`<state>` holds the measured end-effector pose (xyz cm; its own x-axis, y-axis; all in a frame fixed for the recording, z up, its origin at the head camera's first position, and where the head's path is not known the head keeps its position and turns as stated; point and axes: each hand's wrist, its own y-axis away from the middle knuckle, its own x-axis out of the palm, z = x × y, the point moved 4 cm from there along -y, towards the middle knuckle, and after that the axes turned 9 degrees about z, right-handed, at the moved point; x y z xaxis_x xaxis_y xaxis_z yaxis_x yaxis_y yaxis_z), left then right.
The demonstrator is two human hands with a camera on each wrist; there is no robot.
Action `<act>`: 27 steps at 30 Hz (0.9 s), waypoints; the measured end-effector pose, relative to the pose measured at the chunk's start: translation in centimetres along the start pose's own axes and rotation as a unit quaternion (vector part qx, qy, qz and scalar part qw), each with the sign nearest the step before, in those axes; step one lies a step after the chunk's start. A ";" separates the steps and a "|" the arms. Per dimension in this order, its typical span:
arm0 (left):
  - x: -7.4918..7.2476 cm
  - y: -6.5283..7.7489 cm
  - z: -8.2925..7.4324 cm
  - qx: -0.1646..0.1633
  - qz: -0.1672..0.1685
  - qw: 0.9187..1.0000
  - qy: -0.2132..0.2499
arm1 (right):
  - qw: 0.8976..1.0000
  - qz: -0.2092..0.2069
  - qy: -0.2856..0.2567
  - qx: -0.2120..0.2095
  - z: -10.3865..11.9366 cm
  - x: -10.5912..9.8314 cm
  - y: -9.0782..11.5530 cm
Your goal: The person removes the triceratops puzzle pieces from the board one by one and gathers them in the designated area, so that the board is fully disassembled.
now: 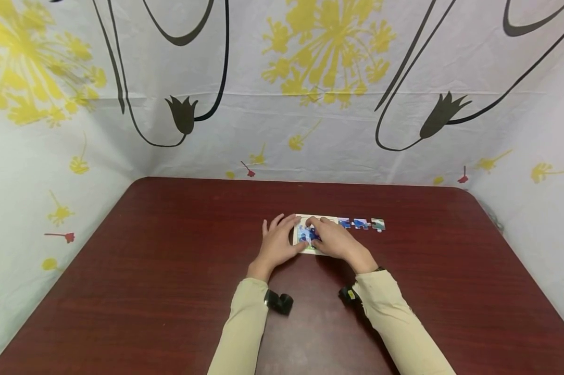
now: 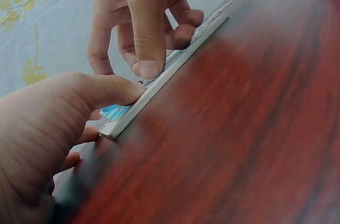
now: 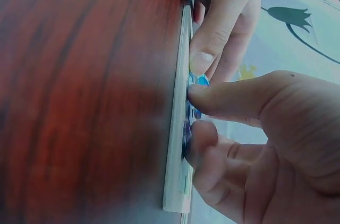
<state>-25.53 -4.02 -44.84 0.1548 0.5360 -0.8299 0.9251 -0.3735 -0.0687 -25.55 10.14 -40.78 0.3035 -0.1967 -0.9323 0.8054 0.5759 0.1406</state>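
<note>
A small jigsaw puzzle board (image 3: pixel 174 173) with a pale frame lies flat on the table, with blue picture pieces (image 1: pixel 303 234) inside. My left hand (image 1: pixel 277 246) grips its left end, the thumb on the near edge and the fingers spread round the far left side. With curled fingers, my right hand (image 1: pixel 336 240) pinches a blue puzzle piece over the board, thumb beside the left thumb. Another light-blue piece (image 2: pixel 114 111) sits slightly raised at the left end in the left wrist view. The hands hide much of the board's inside.
To the board's right, loose jigsaw pieces lie in a row: one close to the frame (image 1: pixel 344 222), one in the middle (image 1: pixel 360 224), one farthest right (image 1: pixel 378 224). The dark red table (image 1: pixel 192 271) reaches back to a patterned white cloth (image 1: pixel 244 125).
</note>
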 end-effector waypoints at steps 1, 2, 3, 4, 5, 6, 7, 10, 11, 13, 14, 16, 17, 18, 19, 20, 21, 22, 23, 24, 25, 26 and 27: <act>0.0 0.0 0.0 0.000 0.000 1.000 0.000 | 1.000 -0.003 -0.001 0.000 0.0 0.0 0.0; 0.0 0.0 0.1 -0.001 0.000 1.000 0.001 | 1.000 -0.008 -0.003 -0.002 0.1 -0.1 0.0; 0.0 0.1 0.1 -0.001 0.000 1.000 0.001 | 1.000 -0.014 -0.005 -0.005 0.1 -0.1 -0.1; 0.0 0.1 0.2 -0.001 0.000 1.000 0.001 | 1.000 -0.020 -0.009 -0.009 0.2 -0.1 -0.2; 0.0 0.1 0.2 -0.002 0.000 1.000 0.002 | 1.000 -0.025 -0.013 -0.013 0.2 -0.1 -0.2; 0.0 0.1 0.2 -0.003 0.000 1.000 0.001 | 0.999 -0.031 -0.015 -0.016 0.2 -0.2 -0.3; 0.0 0.2 0.3 -0.004 0.001 1.000 0.001 | 0.999 -0.037 -0.017 -0.020 0.2 -0.2 -0.3; 0.1 0.2 0.4 -0.005 0.003 1.000 -0.001 | 0.998 -0.048 -0.024 -0.026 0.1 -0.1 -0.4; 0.1 0.3 0.4 -0.005 0.003 1.000 0.000 | 0.998 -0.052 -0.025 -0.026 0.0 -0.1 -0.4; 0.2 0.3 0.3 -0.005 0.003 1.000 0.001 | 0.997 -0.062 -0.027 -0.027 -0.2 -0.1 -0.5; 0.2 0.3 0.3 -0.004 0.002 1.000 0.002 | 0.997 -0.065 -0.029 -0.026 -0.3 0.0 -0.5; 0.2 0.2 0.2 -0.003 0.002 1.000 0.002 | 0.996 -0.073 -0.035 -0.023 -0.6 0.0 -0.6; 0.3 0.2 0.2 -0.003 0.002 1.000 0.002 | 0.996 -0.077 -0.036 -0.023 -0.7 0.0 -0.6; 0.3 0.2 0.2 -0.004 0.003 1.000 0.002 | 0.996 -0.080 -0.038 -0.023 -0.8 0.0 -0.7; 0.3 0.2 0.2 -0.004 0.004 1.000 0.000 | 0.996 -0.083 -0.038 -0.024 -0.8 0.0 -0.7; 0.3 0.1 0.2 -0.004 0.003 1.000 0.001 | 0.995 -0.087 -0.038 -0.024 -0.9 -0.1 -0.7; 0.3 0.1 0.2 -0.003 0.003 1.000 0.002 | 0.995 -0.090 -0.037 -0.025 -0.9 -0.1 -0.7; 0.2 0.1 0.2 -0.003 0.003 1.000 0.002 | 0.995 -0.093 -0.036 -0.026 -0.9 -0.1 -0.8; 0.2 0.1 0.1 -0.003 0.003 1.000 0.002 | 0.994 -0.096 -0.034 -0.026 -0.9 -0.1 -0.8; 0.2 0.1 0.1 -0.002 0.002 1.000 0.004 | 0.994 -0.098 -0.032 -0.026 -0.9 -0.1 -0.8; 0.2 0.0 0.1 -0.001 0.001 1.000 0.004 | 0.994 -0.100 -0.031 -0.027 -0.9 -0.1 -0.8; 0.1 0.0 0.1 -0.001 0.000 1.000 0.004 | 0.994 -0.102 -0.029 -0.027 -0.8 -0.1 -0.8; 0.1 0.0 0.1 -0.001 0.000 1.000 0.004 | 0.994 -0.103 -0.027 -0.029 -0.8 -0.2 -0.8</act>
<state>-25.55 -4.03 -45.00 0.1578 0.5417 -0.8256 0.9255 -0.3726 -0.0675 -26.66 10.33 -41.01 0.1635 -0.3554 -0.9203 0.8232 0.5633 -0.0713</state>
